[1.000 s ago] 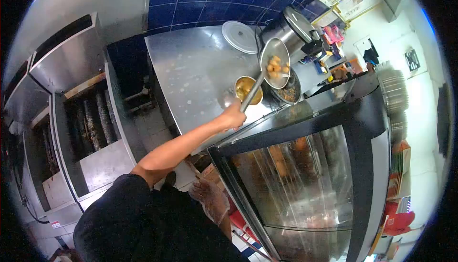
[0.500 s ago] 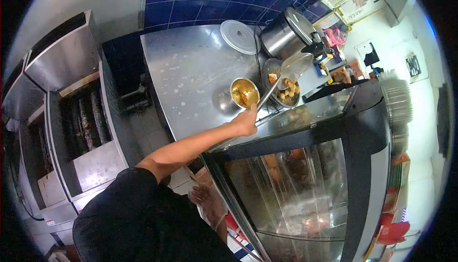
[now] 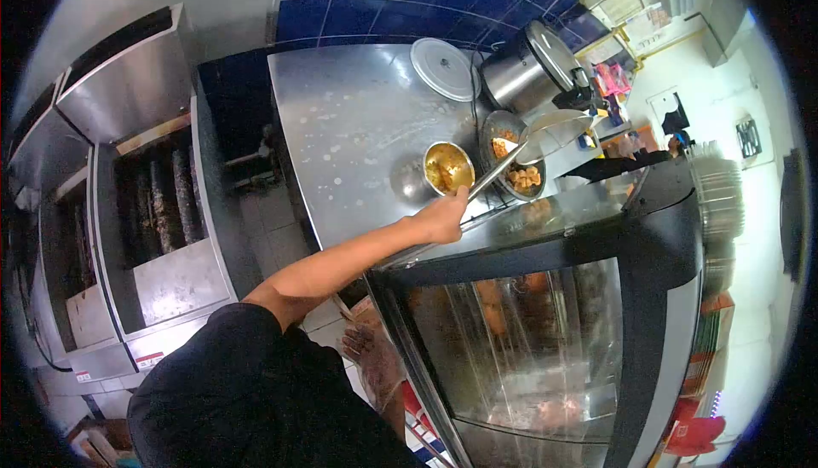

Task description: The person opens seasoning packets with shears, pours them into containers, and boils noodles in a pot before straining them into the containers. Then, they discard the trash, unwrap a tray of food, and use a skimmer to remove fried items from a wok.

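My left hand [image 3: 441,216], bare, is closed round the long metal handle of a mesh strainer [image 3: 558,134]. The strainer's round bowl is up over a dark pan [image 3: 494,131], and no food shows in its mesh. Browned food pieces [image 3: 524,180] lie in the pan, with a white piece and reddish bits beside them. Next to my left hand stands a steel bowl [image 3: 449,169] with yellow liquid and orange bits. My right hand [image 3: 372,357] wears a clear plastic glove and hangs low beside the display case, fingers apart, holding nothing that I can see.
A steel counter [image 3: 341,127] carries a grey round lid [image 3: 443,67] and a large lidded steel cooker [image 3: 532,67]. To the right, a glass-fronted display case [image 3: 528,349] stands close to my arm. Steel fryer-like units [image 3: 175,289] are on the left. Stacked clear containers [image 3: 718,195] sit beyond the case.
The strainer has moved away from the food pieces, which now show more openly in the pan. The view has shifted slightly. My left hand keeps its grip; my right hand stays low.
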Demonstrator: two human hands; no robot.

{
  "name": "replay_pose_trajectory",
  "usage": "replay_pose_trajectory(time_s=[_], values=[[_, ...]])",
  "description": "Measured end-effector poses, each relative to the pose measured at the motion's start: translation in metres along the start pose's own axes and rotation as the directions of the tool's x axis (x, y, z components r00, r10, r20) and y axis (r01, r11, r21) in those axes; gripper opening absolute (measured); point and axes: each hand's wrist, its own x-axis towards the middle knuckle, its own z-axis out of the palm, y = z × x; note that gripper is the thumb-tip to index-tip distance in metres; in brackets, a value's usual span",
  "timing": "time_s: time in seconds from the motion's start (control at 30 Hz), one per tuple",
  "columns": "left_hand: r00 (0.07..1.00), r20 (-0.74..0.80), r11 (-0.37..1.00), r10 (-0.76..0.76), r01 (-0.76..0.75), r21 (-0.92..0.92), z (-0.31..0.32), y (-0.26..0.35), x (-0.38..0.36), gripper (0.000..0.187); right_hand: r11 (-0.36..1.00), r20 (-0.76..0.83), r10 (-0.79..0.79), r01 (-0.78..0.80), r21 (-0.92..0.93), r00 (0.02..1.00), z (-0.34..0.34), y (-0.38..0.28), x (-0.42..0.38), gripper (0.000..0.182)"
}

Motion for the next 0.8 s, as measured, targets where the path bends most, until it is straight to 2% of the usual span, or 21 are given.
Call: replay_pose_trajectory(time_s=[0.03, 0.1, 0.13, 0.17, 0.2, 0.23, 0.27, 0.3, 0.37, 0.4, 0.43, 0.47, 0.5, 0.53, 0.63, 0.67, 0.7, 0.77, 0.8], values=[[1.000, -0.005, 1.000, -0.008, 0.008, 0.005, -0.004, -0.003, -0.004, 0.051, 1.000, 0.006, 0.008, -0.008, -0.002, 1.000, 0.004, 0.000, 0.000, 0.041], [0.998, 0.016, 0.988, -0.057, 0.059, -0.145, -0.015, -0.008, -0.011, 0.053, 0.991, -0.024, -0.012, 0.009, -0.132, 1.000, 0.013, 0.001, -0.001, 0.048], [0.985, -0.153, 0.980, 0.085, -0.110, -0.163, -0.011, -0.022, -0.016, 0.050, 0.991, -0.018, -0.002, -0.001, -0.134, 1.000, 0.009, 0.006, 0.002, 0.048], [0.984, -0.159, 0.983, 0.074, -0.098, -0.155, -0.009, -0.037, -0.026, 0.050, 0.987, -0.007, -0.004, 0.003, -0.160, 1.000, 0.001, 0.013, 0.009, 0.048], [0.996, -0.012, 0.879, -0.085, 0.070, -0.472, -0.043, -0.012, -0.055, 0.046, 0.982, 0.013, -0.003, 0.006, -0.188, 1.000, -0.002, 0.020, 0.012, 0.049], [0.969, 0.161, 0.658, -0.188, 0.246, -0.711, -0.075, 0.008, -0.084, 0.043, 0.980, 0.040, 0.016, -0.007, -0.200, 0.999, 0.005, 0.024, 0.007, 0.049], [0.955, 0.205, 0.591, -0.212, 0.293, -0.752, -0.096, 0.015, -0.110, 0.038, 0.985, 0.097, -0.009, 0.026, -0.171, 0.995, 0.014, 0.027, 0.000, 0.046], [0.958, 0.195, 0.554, -0.211, 0.282, -0.783, -0.105, 0.004, -0.137, 0.034, 0.988, 0.165, -0.024, 0.048, -0.147, 0.986, 0.023, 0.031, -0.001, 0.044], [0.966, 0.139, 0.450, -0.219, 0.226, -0.864, -0.134, 0.020, -0.210, 0.025, 0.977, 0.312, 0.070, -0.003, -0.212, 0.947, 0.024, 0.043, 0.001, 0.049], [0.957, 0.112, 0.461, -0.266, 0.229, -0.857, -0.151, 0.033, -0.251, 0.023, 0.971, 0.320, 0.165, -0.096, -0.219, 0.933, 0.030, 0.049, 0.003, 0.050], [0.953, 0.084, 0.341, -0.291, 0.185, -0.922, -0.167, 0.050, -0.293, 0.024, 0.954, 0.325, 0.260, -0.188, -0.235, 0.909, 0.038, 0.060, 0.007, 0.051], [0.952, 0.052, 0.318, -0.301, 0.151, -0.936, -0.182, 0.063, -0.338, 0.023, 0.951, 0.394, 0.264, -0.169, -0.259, 0.880, 0.043, 0.080, 0.012, 0.051], [0.938, -0.008, 0.340, -0.347, 0.118, -0.933, -0.194, 0.078, -0.382, 0.021, 0.949, 0.456, 0.269, -0.152, -0.277, 0.848, 0.047, 0.100, 0.017, 0.051], [0.935, -0.054, 0.362, -0.350, 0.082, -0.928, -0.204, 0.088, -0.427, 0.025, 0.924, 0.458, 0.369, -0.264, -0.278, 0.808, 0.062, 0.116, 0.015, 0.049], [0.887, -0.231, 0.412, -0.400, -0.051, -0.910, -0.228, 0.114, -0.561, 0.030, 0.885, 0.556, 0.459, -0.302, -0.354, 0.693, 0.105, 0.179, -0.006, 0.049], [0.863, -0.294, 0.416, -0.411, -0.109, -0.903, -0.234, 0.124, -0.606, 0.032, 0.569, 0.726, 0.362, 0.479, -0.669, 0.584, 0.105, 0.215, 0.003, 0.048], [0.816, -0.362, 0.433, -0.451, -0.154, -0.888, -0.241, 0.134, -0.650, 0.040, 0.785, 0.533, 0.614, -0.377, -0.492, 0.583, 0.131, 0.231, -0.005, 0.044], [0.733, -0.469, 0.491, -0.493, -0.210, -0.845, -0.261, 0.166, -0.737, 0.042, 0.724, 0.468, 0.630, -0.251, -0.642, 0.620, 0.178, 0.291, -0.051, 0.040], [0.664, -0.525, 0.554, -0.533, -0.195, -0.810, -0.273, 0.179, -0.777, 0.041, 0.712, 0.471, 0.644, -0.247, -0.658, 0.603, 0.197, 0.318, -0.071, 0.040]])
